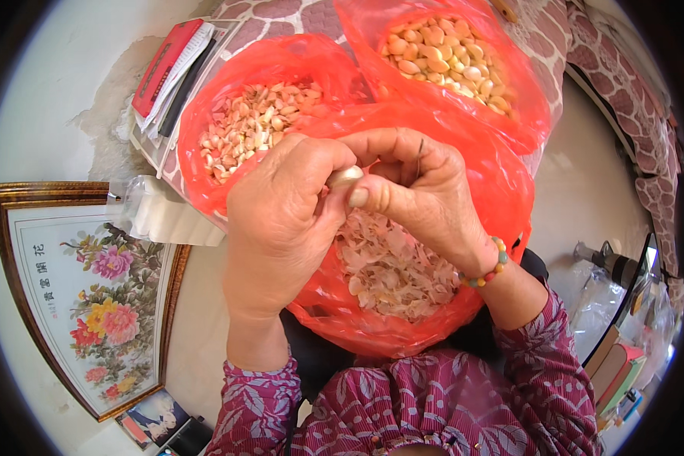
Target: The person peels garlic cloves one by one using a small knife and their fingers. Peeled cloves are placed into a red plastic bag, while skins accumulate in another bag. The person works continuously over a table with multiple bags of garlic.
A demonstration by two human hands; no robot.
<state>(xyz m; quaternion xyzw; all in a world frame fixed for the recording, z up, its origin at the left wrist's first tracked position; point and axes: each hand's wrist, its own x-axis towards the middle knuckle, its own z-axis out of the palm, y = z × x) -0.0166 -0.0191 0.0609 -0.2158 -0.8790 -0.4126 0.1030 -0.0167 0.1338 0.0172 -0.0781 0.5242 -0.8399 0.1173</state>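
A pale garlic clove is pinched between the thumb and bent forefinger of my left hand. My right hand meets it there, thumb tip and forefinger against the clove; its other fingers curl inward. Below both hands, a red plastic bag lies wide open on the lap, holding a heap of thin, papery garlic skins. Beyond my left hand, another red bag contains small cloves, many with skin on. Smooth, larger cloves fill a third red bag farther right.
The bags rest partly on a bed or table with a patterned cover. Books and papers stand at its left corner. A framed flower picture leans by the left wall. Books and clear plastic are at right.
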